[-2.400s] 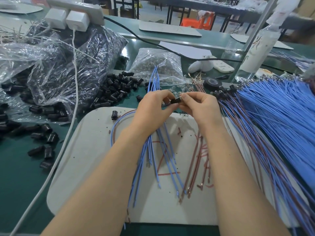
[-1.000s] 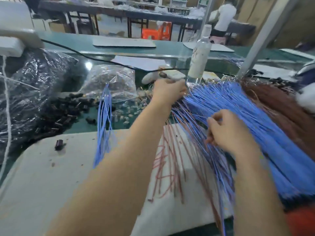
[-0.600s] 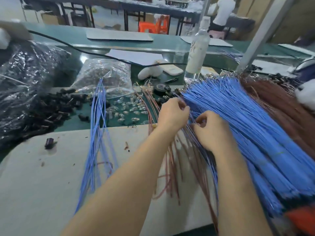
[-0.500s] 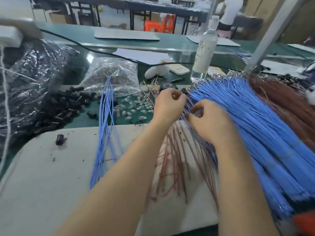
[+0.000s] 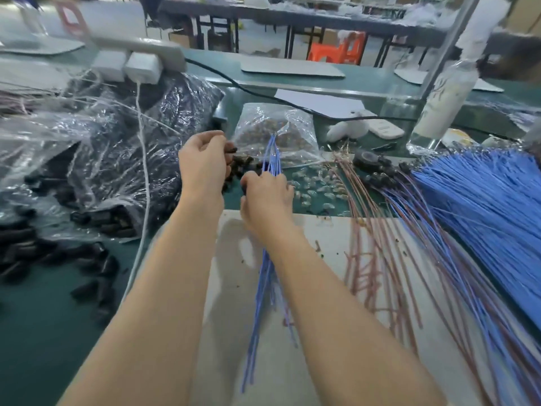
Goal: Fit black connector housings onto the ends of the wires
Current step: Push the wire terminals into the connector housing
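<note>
The room is bright with soft, even light. White shine glints on the clear plastic bag (image 5: pixel 96 148), and a faint grey shadow lies on the white mat (image 5: pixel 231 259). Everything looks smeared and blurry, most of all near the edges.

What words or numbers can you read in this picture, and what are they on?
None: no word, number or sign here is clear enough to read.
White plastic bottle: dark markings on its side, too blurred to read.
White remote control: small marks on its face, too small to read.
</note>
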Action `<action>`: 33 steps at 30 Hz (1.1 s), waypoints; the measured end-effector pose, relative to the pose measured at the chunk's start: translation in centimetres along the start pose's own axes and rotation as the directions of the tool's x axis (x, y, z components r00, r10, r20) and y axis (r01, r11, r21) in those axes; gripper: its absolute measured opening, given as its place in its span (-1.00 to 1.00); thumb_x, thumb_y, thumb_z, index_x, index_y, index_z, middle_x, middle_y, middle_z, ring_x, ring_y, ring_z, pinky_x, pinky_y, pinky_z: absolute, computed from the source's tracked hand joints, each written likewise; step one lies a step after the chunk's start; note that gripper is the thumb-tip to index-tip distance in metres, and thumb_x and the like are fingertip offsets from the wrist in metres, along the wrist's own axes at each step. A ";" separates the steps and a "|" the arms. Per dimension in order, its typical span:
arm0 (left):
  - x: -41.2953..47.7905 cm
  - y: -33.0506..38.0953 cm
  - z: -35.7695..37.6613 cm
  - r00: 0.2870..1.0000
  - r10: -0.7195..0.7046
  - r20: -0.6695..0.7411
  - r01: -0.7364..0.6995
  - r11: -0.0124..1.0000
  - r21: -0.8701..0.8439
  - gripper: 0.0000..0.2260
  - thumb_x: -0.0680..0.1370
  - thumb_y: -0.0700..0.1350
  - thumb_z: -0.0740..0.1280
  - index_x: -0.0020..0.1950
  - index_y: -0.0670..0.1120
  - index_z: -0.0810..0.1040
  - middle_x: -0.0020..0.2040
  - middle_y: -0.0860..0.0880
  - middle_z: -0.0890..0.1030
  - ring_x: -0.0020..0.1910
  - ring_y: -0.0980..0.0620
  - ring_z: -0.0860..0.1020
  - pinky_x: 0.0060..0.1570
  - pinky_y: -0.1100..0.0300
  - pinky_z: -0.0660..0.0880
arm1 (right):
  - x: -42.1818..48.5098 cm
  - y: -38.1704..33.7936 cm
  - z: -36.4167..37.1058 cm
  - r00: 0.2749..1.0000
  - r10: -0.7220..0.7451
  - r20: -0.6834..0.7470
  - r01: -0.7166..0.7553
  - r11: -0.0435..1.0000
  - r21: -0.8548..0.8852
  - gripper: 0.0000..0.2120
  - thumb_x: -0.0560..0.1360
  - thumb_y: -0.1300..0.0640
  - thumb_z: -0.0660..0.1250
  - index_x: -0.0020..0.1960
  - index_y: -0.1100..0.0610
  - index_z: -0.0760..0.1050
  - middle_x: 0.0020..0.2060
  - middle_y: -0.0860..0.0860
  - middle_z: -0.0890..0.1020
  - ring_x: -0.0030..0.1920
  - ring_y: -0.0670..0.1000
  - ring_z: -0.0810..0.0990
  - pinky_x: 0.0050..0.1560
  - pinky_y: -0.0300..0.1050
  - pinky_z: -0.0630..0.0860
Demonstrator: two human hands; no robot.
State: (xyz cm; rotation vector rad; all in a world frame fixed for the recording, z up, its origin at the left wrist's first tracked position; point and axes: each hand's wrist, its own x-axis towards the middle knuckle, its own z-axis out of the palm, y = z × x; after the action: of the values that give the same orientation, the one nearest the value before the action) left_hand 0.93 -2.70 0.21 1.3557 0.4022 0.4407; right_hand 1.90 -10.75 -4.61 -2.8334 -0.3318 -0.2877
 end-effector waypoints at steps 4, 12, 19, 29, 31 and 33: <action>0.2 -1.8 -0.8 0.992 0.095 0.083 -0.117 0.940 0.321 -0.79 0.52 -0.31 0.22 0.01 -0.06 0.56 -0.15 -0.02 0.62 -0.18 0.08 0.57 -0.08 0.17 0.54 | 0.8 0.2 0.1 0.994 -0.002 -0.111 0.008 0.999 0.053 -0.76 0.55 0.22 0.17 0.17 0.08 0.48 0.10 0.08 0.58 0.16 0.17 0.44 0.12 0.03 0.32; -3.1 -2.7 2.3 0.863 0.046 0.504 -0.274 0.880 0.388 -0.93 0.52 -0.19 0.35 -0.05 -0.07 0.60 -0.15 -0.06 0.67 -0.16 0.06 0.62 0.08 0.06 0.55 | -0.6 6.8 -5.9 0.991 0.120 -0.065 -0.055 0.788 0.614 -0.85 0.48 0.06 0.41 -0.13 0.09 0.46 -0.30 -0.09 0.54 -0.24 -0.08 0.51 -0.20 -0.28 0.41; -3.5 -4.0 2.5 0.931 -0.052 0.361 0.010 0.993 0.118 -0.93 0.53 -0.17 0.37 -0.14 -0.04 0.53 -0.27 -0.01 0.59 -0.30 0.14 0.56 -0.21 0.27 0.55 | -3.8 7.8 -4.3 0.985 0.171 -0.027 -0.103 0.703 0.703 -0.92 0.52 0.08 0.36 -0.10 0.07 0.49 -0.23 -0.02 0.61 -0.25 -0.13 0.56 -0.19 -0.31 0.48; -2.8 -5.7 2.4 0.957 0.237 0.166 -0.275 0.926 0.258 -0.86 0.48 -0.30 0.37 -0.06 -0.09 0.51 -0.22 0.11 0.55 -0.25 0.27 0.51 -0.24 0.55 0.41 | -4.3 5.6 -2.3 0.978 0.173 0.112 -0.194 0.959 0.205 -0.80 0.49 -0.01 0.33 -0.07 0.13 0.54 -0.07 0.13 0.64 0.00 0.19 0.57 -0.07 -0.07 0.45; -2.9 -5.7 2.7 0.942 0.276 0.189 -0.321 0.905 0.280 -0.85 0.48 -0.31 0.37 -0.06 -0.10 0.50 -0.21 0.13 0.53 -0.24 0.28 0.51 -0.20 0.55 0.42 | -4.3 5.9 -2.5 0.979 0.182 0.086 -0.199 0.938 0.282 -0.83 0.49 0.04 0.32 -0.10 0.14 0.57 -0.11 0.13 0.65 -0.03 0.17 0.58 -0.06 -0.09 0.46; -3.0 -5.7 2.7 0.925 0.313 0.213 -0.367 0.882 0.296 -0.85 0.47 -0.31 0.37 -0.07 -0.09 0.48 -0.21 0.13 0.53 -0.23 0.29 0.52 -0.17 0.52 0.44 | -4.1 6.3 -2.9 0.978 0.205 0.043 -0.206 0.903 0.377 -0.82 0.51 0.08 0.30 -0.14 0.17 0.58 -0.17 0.11 0.66 -0.14 0.10 0.57 -0.15 -0.14 0.39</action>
State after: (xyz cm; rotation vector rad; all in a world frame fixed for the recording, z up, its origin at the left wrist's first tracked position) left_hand 0.17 -7.43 -4.90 1.7908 0.1011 0.5683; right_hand -0.95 -18.30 -4.35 -2.4568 -0.0736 -0.1544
